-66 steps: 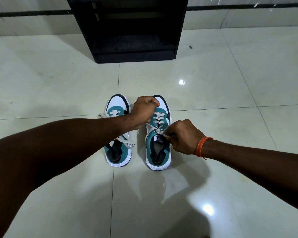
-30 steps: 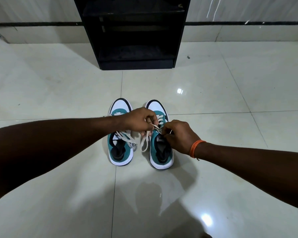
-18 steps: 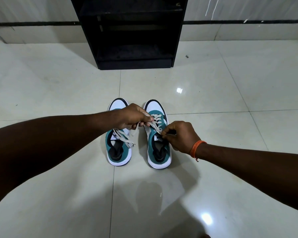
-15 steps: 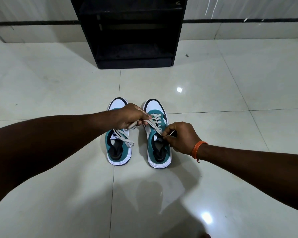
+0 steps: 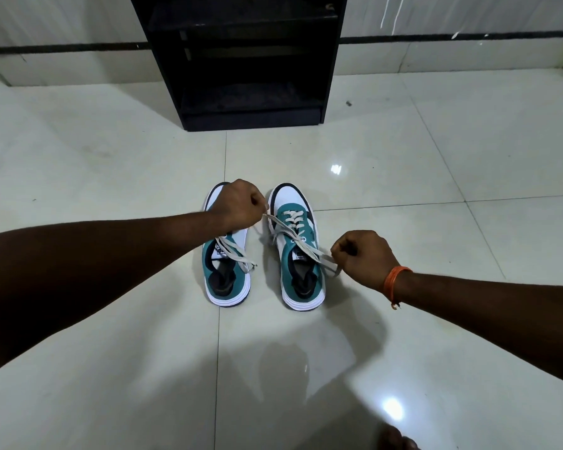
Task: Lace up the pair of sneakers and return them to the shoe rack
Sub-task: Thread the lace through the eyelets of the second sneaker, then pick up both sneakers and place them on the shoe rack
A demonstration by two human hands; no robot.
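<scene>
Two teal and white sneakers stand side by side on the tiled floor, toes pointing away from me. My left hand (image 5: pixel 238 204) hovers over the toe of the left sneaker (image 5: pixel 226 277) and pinches one end of the right sneaker's lace (image 5: pixel 281 225). The right sneaker (image 5: pixel 301 271) has its lace crossed through the eyelets. My right hand (image 5: pixel 361 256), with an orange band at the wrist, grips the other lace end beside that shoe's right side. Both ends are stretched taut and apart. Loose lace lies across the left sneaker's tongue.
A black shoe rack (image 5: pixel 251 60) with open shelves stands against the wall straight ahead, beyond the sneakers. Glossy white floor tiles (image 5: pixel 436 177) surround the shoes. A small dark speck (image 5: pixel 348 103) lies right of the rack.
My hands were close together over the right sneaker's tongue. They have pulled apart, left hand up and left, right hand out to the right, drawing the lace ends taut.
</scene>
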